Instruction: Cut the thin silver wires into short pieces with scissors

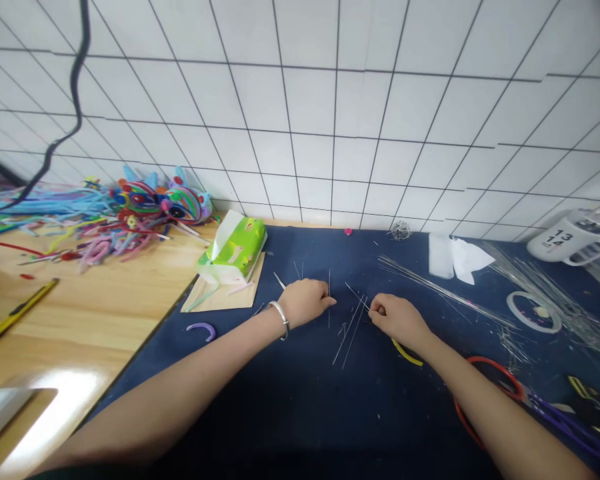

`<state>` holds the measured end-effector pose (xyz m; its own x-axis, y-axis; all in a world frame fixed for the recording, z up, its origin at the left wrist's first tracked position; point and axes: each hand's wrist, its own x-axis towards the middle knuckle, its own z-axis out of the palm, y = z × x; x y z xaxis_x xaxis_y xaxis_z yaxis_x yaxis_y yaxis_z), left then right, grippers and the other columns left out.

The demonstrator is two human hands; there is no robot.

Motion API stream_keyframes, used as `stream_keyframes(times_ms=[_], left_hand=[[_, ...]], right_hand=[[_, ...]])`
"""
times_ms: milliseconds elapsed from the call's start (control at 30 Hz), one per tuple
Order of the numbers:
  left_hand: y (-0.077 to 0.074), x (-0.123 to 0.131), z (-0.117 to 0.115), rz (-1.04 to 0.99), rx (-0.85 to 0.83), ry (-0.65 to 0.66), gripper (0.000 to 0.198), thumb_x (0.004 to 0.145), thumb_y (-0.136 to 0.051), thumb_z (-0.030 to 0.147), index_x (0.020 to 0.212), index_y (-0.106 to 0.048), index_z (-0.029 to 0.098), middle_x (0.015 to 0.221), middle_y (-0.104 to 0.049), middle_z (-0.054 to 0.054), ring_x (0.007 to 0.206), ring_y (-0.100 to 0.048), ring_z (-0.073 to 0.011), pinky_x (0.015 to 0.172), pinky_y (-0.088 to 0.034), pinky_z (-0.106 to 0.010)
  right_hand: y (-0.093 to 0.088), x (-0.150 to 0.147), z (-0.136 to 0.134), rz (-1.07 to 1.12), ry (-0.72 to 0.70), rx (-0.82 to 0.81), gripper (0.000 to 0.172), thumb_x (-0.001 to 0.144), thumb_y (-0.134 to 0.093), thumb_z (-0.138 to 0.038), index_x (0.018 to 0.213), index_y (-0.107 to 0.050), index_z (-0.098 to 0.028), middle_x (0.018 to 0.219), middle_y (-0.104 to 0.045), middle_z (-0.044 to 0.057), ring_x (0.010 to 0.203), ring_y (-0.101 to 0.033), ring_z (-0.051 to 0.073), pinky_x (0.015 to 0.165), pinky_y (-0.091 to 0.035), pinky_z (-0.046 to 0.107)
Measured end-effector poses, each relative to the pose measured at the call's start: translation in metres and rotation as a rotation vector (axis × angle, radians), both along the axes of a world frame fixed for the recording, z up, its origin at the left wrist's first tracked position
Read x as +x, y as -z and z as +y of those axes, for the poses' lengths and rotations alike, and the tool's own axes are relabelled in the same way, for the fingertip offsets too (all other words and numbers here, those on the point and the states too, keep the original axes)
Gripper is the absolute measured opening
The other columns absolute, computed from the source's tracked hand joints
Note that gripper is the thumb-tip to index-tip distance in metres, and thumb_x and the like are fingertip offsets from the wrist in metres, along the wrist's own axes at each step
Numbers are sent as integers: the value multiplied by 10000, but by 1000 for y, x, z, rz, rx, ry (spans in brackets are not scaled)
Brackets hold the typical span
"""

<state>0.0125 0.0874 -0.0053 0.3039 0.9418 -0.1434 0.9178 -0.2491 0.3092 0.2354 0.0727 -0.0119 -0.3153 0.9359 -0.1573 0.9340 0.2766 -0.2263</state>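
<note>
My left hand (306,300), with a silver bangle at the wrist, is closed in a pinch on a thin wire (329,320) that sticks out above and below the fingertips. A little to the right, my right hand (399,319) pinches another thin metal wire (356,293), which slants up to the left. Between the hands, several loose wire pieces (353,337) lie on the dark blue mat (300,407). A pointed metal tip (279,280) shows behind my left hand; the rest is hidden. Beside my right wrist lies a curved yellow strip (408,353), partly covered.
Long wires (425,283) lie at the right, near a white ring (513,313), purple-handled scissors (570,423) and a white mug (560,240). At the left are a green tissue pack (240,243), a purple curved piece (207,328), a yellow utility knife (23,310) and colourful pipe cleaners (105,247).
</note>
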Motion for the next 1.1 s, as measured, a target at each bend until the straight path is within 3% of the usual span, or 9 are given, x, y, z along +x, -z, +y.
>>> stream_keyframes(times_ms=[233,467,633,833,1000,1100], left_hand=[[15,16,7,15,-25,-37,250,753,-469,369,776,-618,169,803,-637,-98,770,-591,-230,668,-411,-318],[9,15,8,-115,-84,-24,214,713,-470,311,668,-614,160,660,-633,-51,614,-599,-166,564,-404,-240],[4,13,-9,-226,-127,-25,223,743,-415,285,732,-588,145,577,-609,-7,410,-540,-96,448,-368,-189],[10,11,-40,-414,-230,35,169,738,-434,274,703,-549,155,546,-594,12,418,-535,-90,440,-355,-172],[10,14,-50,-450,-267,44,174,754,-428,289,734,-543,161,533,-589,19,445,-536,-98,454,-354,-179],[10,18,-51,-412,-248,55,166,764,-426,281,753,-547,169,559,-595,13,472,-550,-107,477,-360,-192]], right_hand=[[4,-6,-14,-56,25,65,152,833,-397,-258,875,-514,-170,839,-561,66,739,-542,179,617,-330,267],[2,-12,-27,-102,7,122,155,859,-338,-187,907,-482,-153,835,-561,101,738,-564,215,614,-356,298],[-3,-7,-23,-67,-11,132,139,793,-417,-142,912,-487,-157,818,-582,75,738,-570,189,614,-349,263],[-12,-6,-26,57,-21,36,168,752,-430,-141,901,-474,-203,700,-590,-17,661,-565,132,560,-314,211],[-9,-11,-34,-134,-19,80,120,783,-447,-251,882,-459,-184,721,-627,44,647,-601,219,525,-306,259],[-7,-13,-39,-238,-59,101,133,795,-420,-217,918,-441,-170,695,-633,66,604,-610,253,504,-309,277]])
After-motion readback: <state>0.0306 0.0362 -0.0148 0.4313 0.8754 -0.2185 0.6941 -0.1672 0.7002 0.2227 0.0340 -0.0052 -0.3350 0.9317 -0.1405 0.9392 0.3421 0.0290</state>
